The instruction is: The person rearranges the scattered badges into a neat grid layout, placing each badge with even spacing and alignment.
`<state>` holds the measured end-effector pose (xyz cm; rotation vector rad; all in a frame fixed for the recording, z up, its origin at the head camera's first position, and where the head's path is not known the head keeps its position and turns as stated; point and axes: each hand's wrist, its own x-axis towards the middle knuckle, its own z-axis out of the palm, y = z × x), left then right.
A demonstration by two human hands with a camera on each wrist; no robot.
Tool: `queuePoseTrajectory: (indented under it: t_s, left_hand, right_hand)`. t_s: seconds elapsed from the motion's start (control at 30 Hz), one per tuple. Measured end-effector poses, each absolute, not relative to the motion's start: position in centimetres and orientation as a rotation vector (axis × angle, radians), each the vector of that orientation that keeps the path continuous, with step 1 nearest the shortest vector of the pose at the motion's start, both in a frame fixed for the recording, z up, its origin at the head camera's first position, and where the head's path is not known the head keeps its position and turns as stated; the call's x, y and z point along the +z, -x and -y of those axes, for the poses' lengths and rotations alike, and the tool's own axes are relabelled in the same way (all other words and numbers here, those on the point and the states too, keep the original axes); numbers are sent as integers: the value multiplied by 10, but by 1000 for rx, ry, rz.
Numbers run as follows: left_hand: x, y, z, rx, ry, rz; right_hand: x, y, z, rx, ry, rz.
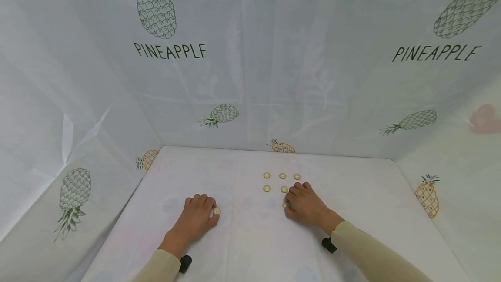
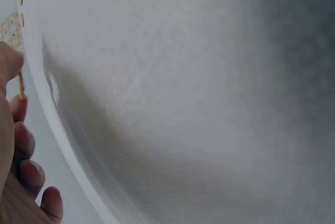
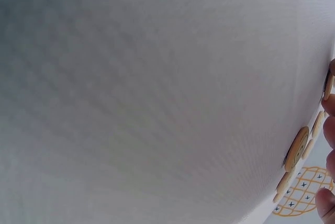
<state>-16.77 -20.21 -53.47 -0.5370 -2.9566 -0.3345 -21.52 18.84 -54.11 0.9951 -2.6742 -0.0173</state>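
In the head view my left hand (image 1: 198,214) pinches a small round wooden disc (image 1: 217,211) between thumb and index finger. The left wrist view shows that disc (image 2: 21,85) edge-on between the fingertips. My right hand (image 1: 307,206) pinches another wooden disc (image 1: 286,204), partly covered by the fingers and low at the table. Just beyond it, several matching discs lie flat in two rows: three in the far row, among them a disc (image 1: 282,176) in its middle, and two in the nearer row. One disc (image 3: 297,149) in the right wrist view bears dark marks like a simple face.
A white cloth (image 1: 250,247) covers the table. White curtains (image 1: 297,77) printed with pineapples rise behind it and at both sides. Each wrist has a small black device, one left device (image 1: 185,264) and one right device (image 1: 329,245).
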Motion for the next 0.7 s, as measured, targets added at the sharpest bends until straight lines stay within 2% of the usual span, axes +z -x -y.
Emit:
queuePoseTrajectory:
  t_s: [0.3,0.7]
  left_hand:
    - [-524,184,178,-360,656,2898]
    - [-524,209,100,-361,876,2957]
  right_hand:
    - [-542,215,-191,7,-988,2684]
    - [-541,214,-188,-13,-992,2668]
